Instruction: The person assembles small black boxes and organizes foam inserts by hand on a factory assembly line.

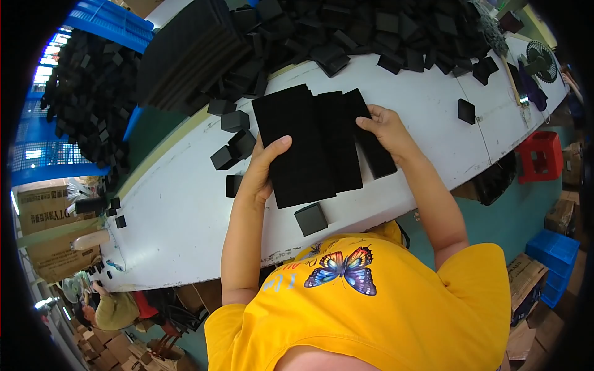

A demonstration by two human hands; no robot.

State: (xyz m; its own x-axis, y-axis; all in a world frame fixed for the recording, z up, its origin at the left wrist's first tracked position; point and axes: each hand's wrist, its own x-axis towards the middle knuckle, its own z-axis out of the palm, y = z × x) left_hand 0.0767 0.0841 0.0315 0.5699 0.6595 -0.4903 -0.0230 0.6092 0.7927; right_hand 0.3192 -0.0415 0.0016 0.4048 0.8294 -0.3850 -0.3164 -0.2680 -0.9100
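My left hand grips the left edge of a black foam-like sheet, thumb on top and fingers underneath. Further black pieces lie fanned out beside it, overlapping. My right hand is closed on the top end of a narrow black strip at the right of the fan, with its thumb on the face. A small black box rests on the white table just below the sheets. Several more small black boxes stand left of my left hand.
Across the back of the white table spreads a heap of small black boxes. A tall stack of black sheets stands at the back left, near a blue crate of black pieces. A red stool is at right. Another person sits lower left.
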